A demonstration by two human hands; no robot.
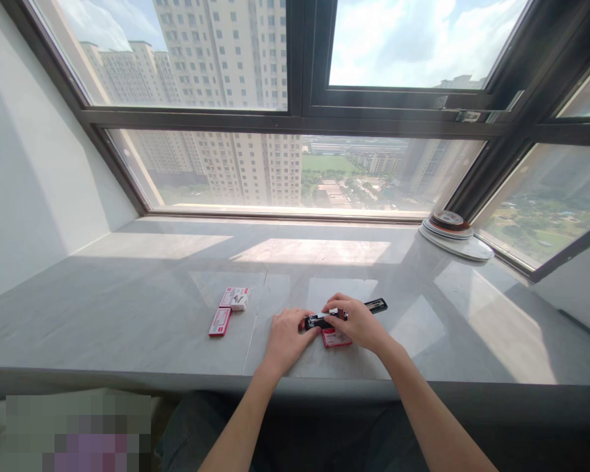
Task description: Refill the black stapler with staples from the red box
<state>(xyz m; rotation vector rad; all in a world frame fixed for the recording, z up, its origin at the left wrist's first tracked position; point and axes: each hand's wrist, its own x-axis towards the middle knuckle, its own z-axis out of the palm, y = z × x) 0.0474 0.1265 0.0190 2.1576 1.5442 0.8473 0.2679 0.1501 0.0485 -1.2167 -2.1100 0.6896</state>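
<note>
A black stapler (373, 305) lies opened out on the grey stone windowsill (128, 308), its length running left to right. My right hand (356, 322) is curled over its middle, fingers pinched on the stapler. Beside it, my left hand (288, 337) rests at the stapler's left end with fingers bent, touching it. A small red staple box (335, 339) peeks out from under my right hand. To the left lie a red staple box (220, 321) and a red-and-white box pair (235, 298).
A round white stand with a dark-topped disc (452, 231) sits at the far right of the sill, by the window frame (295, 121). A white wall (24, 177) closes the left side. The sill's front edge (128, 380) runs just above my lap.
</note>
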